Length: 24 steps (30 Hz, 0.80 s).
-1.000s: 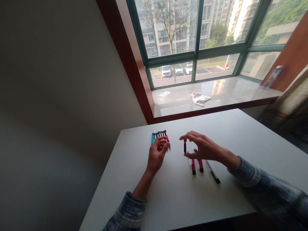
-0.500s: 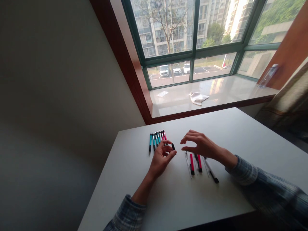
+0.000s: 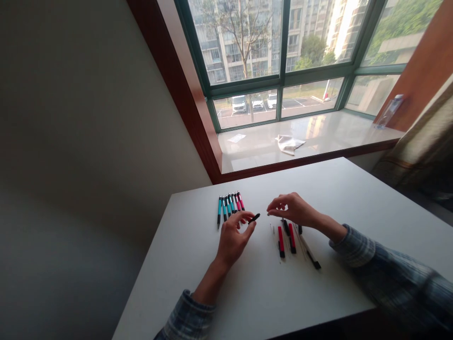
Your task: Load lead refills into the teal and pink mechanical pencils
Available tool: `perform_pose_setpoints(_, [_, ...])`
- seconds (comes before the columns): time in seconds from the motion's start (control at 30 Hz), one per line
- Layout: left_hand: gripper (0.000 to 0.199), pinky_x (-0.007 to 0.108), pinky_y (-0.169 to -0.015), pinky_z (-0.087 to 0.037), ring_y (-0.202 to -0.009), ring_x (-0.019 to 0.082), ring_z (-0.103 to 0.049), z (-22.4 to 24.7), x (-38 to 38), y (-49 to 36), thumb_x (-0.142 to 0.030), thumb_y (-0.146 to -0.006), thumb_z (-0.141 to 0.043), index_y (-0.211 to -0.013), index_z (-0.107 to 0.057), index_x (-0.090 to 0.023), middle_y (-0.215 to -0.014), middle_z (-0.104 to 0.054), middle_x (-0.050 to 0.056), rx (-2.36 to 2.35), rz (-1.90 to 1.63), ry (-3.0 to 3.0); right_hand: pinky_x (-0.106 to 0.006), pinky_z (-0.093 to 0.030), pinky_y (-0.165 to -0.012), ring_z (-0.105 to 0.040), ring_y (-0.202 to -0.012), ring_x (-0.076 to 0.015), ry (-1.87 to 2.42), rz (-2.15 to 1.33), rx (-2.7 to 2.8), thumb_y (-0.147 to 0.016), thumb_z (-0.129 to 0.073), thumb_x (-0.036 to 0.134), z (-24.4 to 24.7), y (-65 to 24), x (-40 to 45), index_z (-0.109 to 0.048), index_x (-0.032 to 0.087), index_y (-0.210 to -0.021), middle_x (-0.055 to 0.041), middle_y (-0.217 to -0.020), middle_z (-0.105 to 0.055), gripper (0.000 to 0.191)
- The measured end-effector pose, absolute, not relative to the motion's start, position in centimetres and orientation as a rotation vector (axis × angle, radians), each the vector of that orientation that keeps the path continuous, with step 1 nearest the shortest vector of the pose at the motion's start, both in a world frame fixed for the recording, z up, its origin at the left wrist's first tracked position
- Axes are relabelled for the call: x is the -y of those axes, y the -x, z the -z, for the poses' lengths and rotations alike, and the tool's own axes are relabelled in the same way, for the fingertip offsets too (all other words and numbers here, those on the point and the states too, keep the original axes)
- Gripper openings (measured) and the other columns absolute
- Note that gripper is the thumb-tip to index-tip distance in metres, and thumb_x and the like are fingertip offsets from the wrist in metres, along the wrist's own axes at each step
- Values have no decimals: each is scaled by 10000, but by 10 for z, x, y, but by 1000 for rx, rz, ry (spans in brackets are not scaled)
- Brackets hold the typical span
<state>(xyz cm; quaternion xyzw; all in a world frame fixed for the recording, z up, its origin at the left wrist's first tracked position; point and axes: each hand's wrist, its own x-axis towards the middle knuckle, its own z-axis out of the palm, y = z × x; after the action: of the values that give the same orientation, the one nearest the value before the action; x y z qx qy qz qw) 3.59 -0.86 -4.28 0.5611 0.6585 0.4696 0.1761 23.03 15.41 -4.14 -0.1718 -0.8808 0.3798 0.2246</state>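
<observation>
My left hand (image 3: 230, 243) pinches a short black pen part (image 3: 254, 218) between thumb and fingertips, its free end tilted up to the right. Just across from it, my right hand (image 3: 296, 209) is closed in a pinch above the table; a tiny pale speck shows at its fingertips, too small to name. Below the right hand lie disassembled pens: a red barrel (image 3: 281, 242) with a black clip end, a second red barrel (image 3: 292, 239), a white barrel (image 3: 307, 249), thin refills and black grip pieces. Beyond the left hand, several teal and pink pens (image 3: 228, 208) lie in a row.
Everything lies on a white table (image 3: 255, 293). Behind it is a window ledge (image 3: 255, 153) with a crumpled white cloth (image 3: 289, 144), a paper scrap (image 3: 237, 138) and a clear bottle (image 3: 389, 112). A wall stands to the left, a curtain (image 3: 406, 146) to the right.
The fingers of my right hand have closed from a spread pose into a pinch. The black pen part in my left hand has turned from near upright to a flatter slant.
</observation>
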Motion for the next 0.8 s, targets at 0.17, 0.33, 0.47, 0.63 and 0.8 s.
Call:
perform_pose_setpoints(0.17, [133, 339, -687, -479, -789, 229, -630, 45, 9, -37, -330, -851, -734, -965, -771, -270, -932, -752, 40, -1875, -1299, -1618, -396, -620, -853, -751, -929, -245, 378, -1512, 2086, -872, -742, 499, 40, -224, -145, -796, 176, -1032, -86, -1004, -800, 365])
perform_pose_setpoints(0.33, [144, 340, -680, -468, -795, 234, -625, 45, 9, -37, -340, -860, -725, -974, -763, -261, -924, -748, 42, -1886, -1265, -1631, -399, -626, -869, -759, -922, -242, 357, -1544, 2070, -860, -770, 450, 44, -221, -140, -806, 172, -1016, -85, -994, -803, 320])
perform_pose_setpoints(0.47, [150, 342, -714, -468, -835, 226, -625, 43, 10, -38, -323, -890, -687, -1010, -742, -252, -978, -744, 32, -1900, -1179, -1665, -394, -632, -857, -763, -906, -239, 379, -1553, 2051, -856, -775, 447, 46, -220, -139, -809, 172, -1004, -83, -983, -804, 314])
perform_pose_setpoints(0.63, [154, 339, -720, -468, -848, 217, -621, 41, 10, -38, -322, -907, -672, -1025, -726, -239, -981, -737, 27, -1911, -1148, -1671, -391, -630, -854, -764, -896, -238, 364, -1538, 2066, -853, -775, 456, 46, -220, -139, -811, 179, -997, -79, -973, -807, 314])
perform_pose_setpoints(0.8, [138, 341, -730, -465, -855, 217, -619, 41, 10, -38, -305, -905, -679, -1016, -731, -240, -980, -733, 29, -1905, -1144, -1711, -366, -614, -847, -759, -887, -221, 366, -1429, 2149, -890, -738, 463, 45, -221, -139, -803, 197, -1007, -62, -961, -807, 298])
